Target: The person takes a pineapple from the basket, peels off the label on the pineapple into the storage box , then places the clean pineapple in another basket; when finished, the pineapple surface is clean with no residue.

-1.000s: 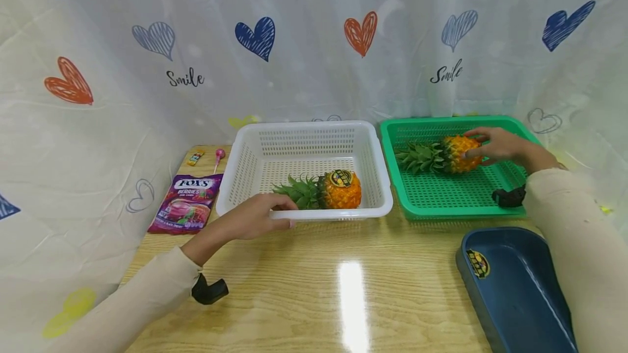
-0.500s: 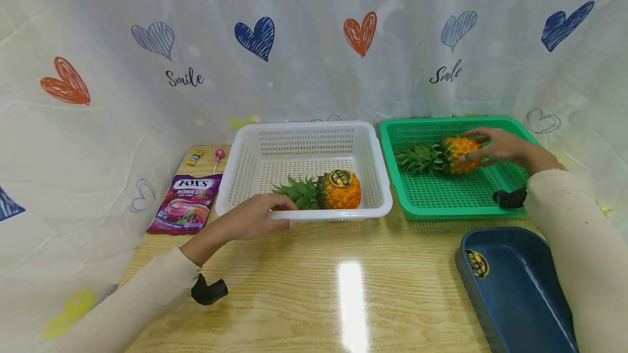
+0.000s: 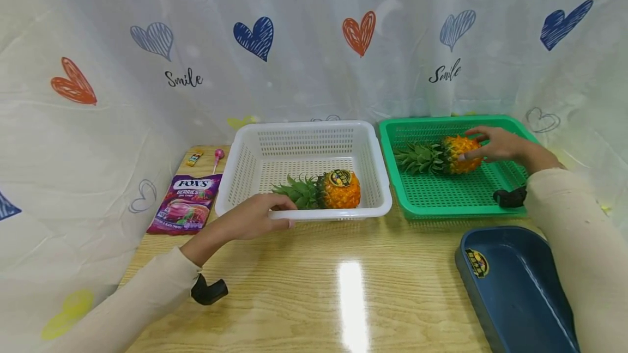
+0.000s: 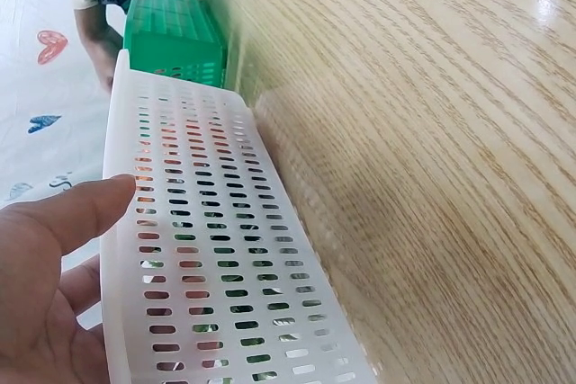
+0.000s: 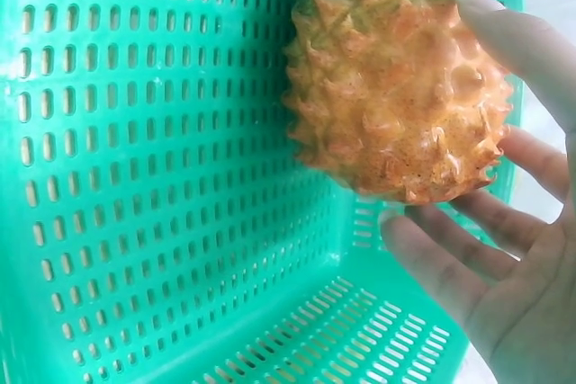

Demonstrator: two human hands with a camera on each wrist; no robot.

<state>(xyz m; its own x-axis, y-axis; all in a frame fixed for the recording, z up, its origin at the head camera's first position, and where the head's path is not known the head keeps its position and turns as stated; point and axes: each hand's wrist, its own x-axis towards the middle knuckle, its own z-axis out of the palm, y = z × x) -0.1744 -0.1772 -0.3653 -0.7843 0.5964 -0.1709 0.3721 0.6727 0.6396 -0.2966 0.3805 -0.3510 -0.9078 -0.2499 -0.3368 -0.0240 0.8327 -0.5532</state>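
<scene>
My left hand (image 3: pixel 257 215) grips the front rim of a white basket (image 3: pixel 314 214), thumb outside and fingers over the inner side; the left wrist view shows the thumb against its slotted wall (image 4: pixel 216 249). Inside that basket lies an orange pineapple (image 3: pixel 343 194) with green leaves and a black-and-gold sticker. To the right, my right hand (image 3: pixel 500 145) holds the base end of a second pineapple (image 3: pixel 456 151), which lies in a green basket (image 3: pixel 461 212) with its leaves pointing left. In the right wrist view, the thumb is against the spiky orange body (image 5: pixel 405 87) and the other fingers curve around its end.
A dark blue tray (image 3: pixel 520 287) with a sticker stands at the front right, partly under the right sleeve. On the left lie a purple candy bag (image 3: pixel 186 204), a pink lollipop (image 3: pixel 218 156) and a small yellow-wrapped sweet (image 3: pixel 194 158). A white heart-printed curtain (image 3: pixel 304 86) hangs behind.
</scene>
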